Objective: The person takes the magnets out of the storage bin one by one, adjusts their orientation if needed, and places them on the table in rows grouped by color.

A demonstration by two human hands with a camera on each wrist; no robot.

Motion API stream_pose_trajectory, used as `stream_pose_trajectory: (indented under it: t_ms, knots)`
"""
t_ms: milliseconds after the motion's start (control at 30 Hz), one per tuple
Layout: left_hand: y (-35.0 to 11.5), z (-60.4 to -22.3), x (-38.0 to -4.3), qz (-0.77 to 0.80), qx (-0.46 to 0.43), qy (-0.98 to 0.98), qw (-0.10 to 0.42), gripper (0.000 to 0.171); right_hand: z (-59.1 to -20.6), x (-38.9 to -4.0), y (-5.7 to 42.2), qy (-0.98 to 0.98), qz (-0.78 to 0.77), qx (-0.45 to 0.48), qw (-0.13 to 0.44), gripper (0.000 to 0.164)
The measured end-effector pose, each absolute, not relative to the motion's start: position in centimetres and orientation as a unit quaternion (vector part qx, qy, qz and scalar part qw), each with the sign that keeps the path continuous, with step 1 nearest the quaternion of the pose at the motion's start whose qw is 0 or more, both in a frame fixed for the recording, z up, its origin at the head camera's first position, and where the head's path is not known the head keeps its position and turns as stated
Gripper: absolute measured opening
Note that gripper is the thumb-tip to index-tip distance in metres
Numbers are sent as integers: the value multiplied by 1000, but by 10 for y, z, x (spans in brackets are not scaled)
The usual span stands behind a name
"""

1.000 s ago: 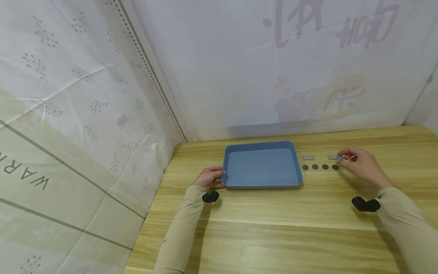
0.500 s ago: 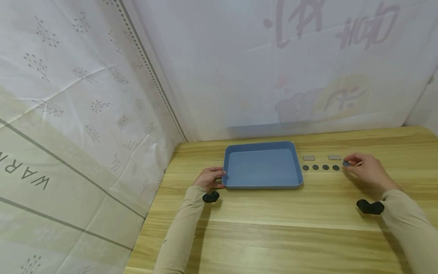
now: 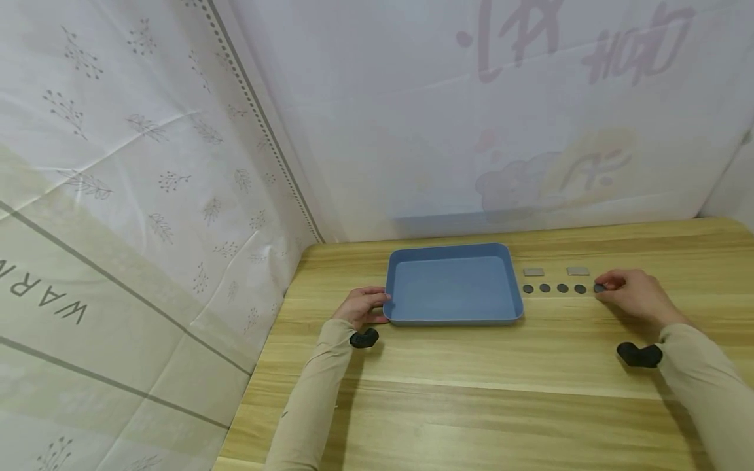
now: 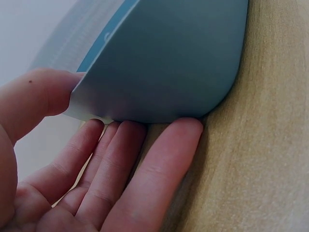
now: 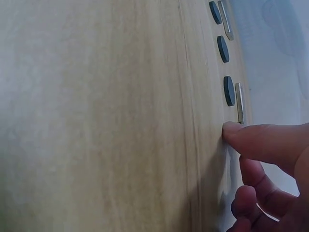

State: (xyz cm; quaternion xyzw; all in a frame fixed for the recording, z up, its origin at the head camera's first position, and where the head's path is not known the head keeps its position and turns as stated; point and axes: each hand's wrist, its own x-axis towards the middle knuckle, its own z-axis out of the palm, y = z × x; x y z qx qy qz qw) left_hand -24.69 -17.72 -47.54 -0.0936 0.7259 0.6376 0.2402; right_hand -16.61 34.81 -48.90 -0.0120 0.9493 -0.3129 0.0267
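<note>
A blue rectangular tray (image 3: 453, 288) lies flat on the wooden table. At its left side, my left hand (image 3: 359, 307) holds the wall. In the left wrist view, one digit bends over the rim while other fingertips touch the outside of the tray (image 4: 164, 67). My right hand (image 3: 636, 294) pinches a small dark disc (image 3: 599, 288) at the right end of a row of similar discs (image 3: 562, 288). The right wrist view shows the thumb (image 5: 260, 142) down at the tabletop; the pinched disc is hidden there.
Behind the row lie two thin grey rectangular pieces, the left one (image 3: 533, 272) nearer the tray and the right one (image 3: 578, 271) near my right hand. Printed cloth (image 3: 412, 131) hangs along the table's back and left edges.
My right hand has moved right and down with the disc, from over the right grey piece to the end of the row. My left hand and the tray look unmoved.
</note>
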Motion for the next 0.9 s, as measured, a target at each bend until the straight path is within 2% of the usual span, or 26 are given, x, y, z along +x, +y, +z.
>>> stream_pose_trajectory:
  t_ms: [900]
  knots:
    - [-178, -476, -247, 645, -97, 719, 240, 46, -485, -170, 349, 950, -306, -6, 67, 42]
